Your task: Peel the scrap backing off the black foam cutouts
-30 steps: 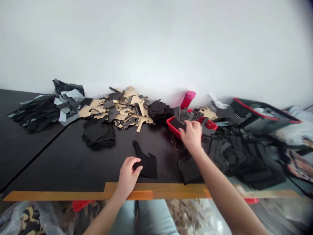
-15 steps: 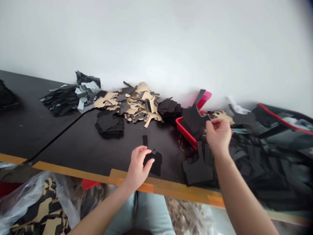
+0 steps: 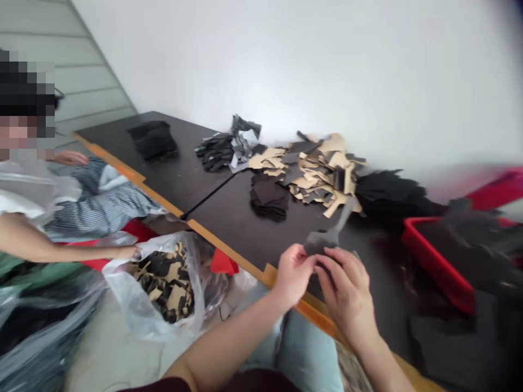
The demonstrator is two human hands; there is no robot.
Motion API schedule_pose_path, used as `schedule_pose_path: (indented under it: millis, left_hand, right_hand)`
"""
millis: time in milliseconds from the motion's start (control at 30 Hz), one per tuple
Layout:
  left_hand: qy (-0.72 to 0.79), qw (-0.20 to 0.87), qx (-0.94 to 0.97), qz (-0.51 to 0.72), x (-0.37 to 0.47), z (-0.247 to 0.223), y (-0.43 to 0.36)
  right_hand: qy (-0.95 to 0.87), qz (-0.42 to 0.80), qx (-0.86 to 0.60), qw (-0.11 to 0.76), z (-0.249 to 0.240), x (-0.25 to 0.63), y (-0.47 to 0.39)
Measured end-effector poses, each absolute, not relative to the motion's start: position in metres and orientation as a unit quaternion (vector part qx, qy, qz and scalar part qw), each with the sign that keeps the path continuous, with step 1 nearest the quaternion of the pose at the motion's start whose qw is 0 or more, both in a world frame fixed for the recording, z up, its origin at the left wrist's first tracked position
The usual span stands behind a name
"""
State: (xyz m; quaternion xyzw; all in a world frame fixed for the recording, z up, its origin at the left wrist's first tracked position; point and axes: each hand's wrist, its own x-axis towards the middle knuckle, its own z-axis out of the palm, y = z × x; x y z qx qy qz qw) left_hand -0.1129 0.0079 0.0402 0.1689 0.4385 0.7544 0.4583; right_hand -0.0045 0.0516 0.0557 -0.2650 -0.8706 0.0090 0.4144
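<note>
Close together over the table's front edge, my left hand (image 3: pixel 292 276) and my right hand (image 3: pixel 347 288) pinch a flat dark grey cut-out piece (image 3: pixel 322 238). Its narrow tail points up and away from me. Fingers cover its near edge. Beyond the hands lies a loose heap of tan and black cut-offs (image 3: pixel 318 174). A small stack of dark cut pieces (image 3: pixel 268 197) sits left of that heap. Right of my right hand stands a red tray (image 3: pixel 437 267) with dark pieces in it, blurred.
At the left a co-worker's hand (image 3: pixel 127 251) touches a clear plastic bag (image 3: pixel 139 310) of tan and black scraps below the table. Further black piles (image 3: pixel 153 140) lie along the dark table (image 3: pixel 204 223). Orange tape (image 3: pixel 229 253) runs along its front edge.
The view has swung left, bringing a co-worker and the bag into sight. My right hand has left the red tray and come beside my left; both now hold a dark piece.
</note>
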Motion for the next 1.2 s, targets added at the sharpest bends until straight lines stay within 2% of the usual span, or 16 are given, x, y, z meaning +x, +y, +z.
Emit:
schedule_pose_path:
  millis: [167, 667, 767, 1067, 1200]
  left_hand:
    - [0.383, 0.472, 0.126, 0.784, -0.124, 0.047, -0.005]
    - [0.390, 0.469, 0.153, 0.777, -0.120, 0.034, -0.006]
    - [0.407, 0.455, 0.205, 0.765, -0.120, 0.032, -0.005]
    - [0.472, 0.327, 0.416, 0.705, -0.115, 0.045, -0.007]
    - [0.469, 0.361, 0.412, 0.693, -0.106, 0.044, -0.003]
  right_hand:
    - [-0.867, 0.035, -0.234, 0.439, 0.052, -0.028, 0.039]
    - [-0.866, 0.026, -0.251, 0.432, 0.057, -0.027, 0.032]
    - [-0.855, 0.067, -0.264, 0.442, 0.059, -0.023, 0.032]
    - [-0.801, 0.233, -0.320, 0.450, 0.076, -0.006, 0.032]
    - [-0.731, 0.335, -0.392, 0.446, 0.078, 0.007, 0.035]
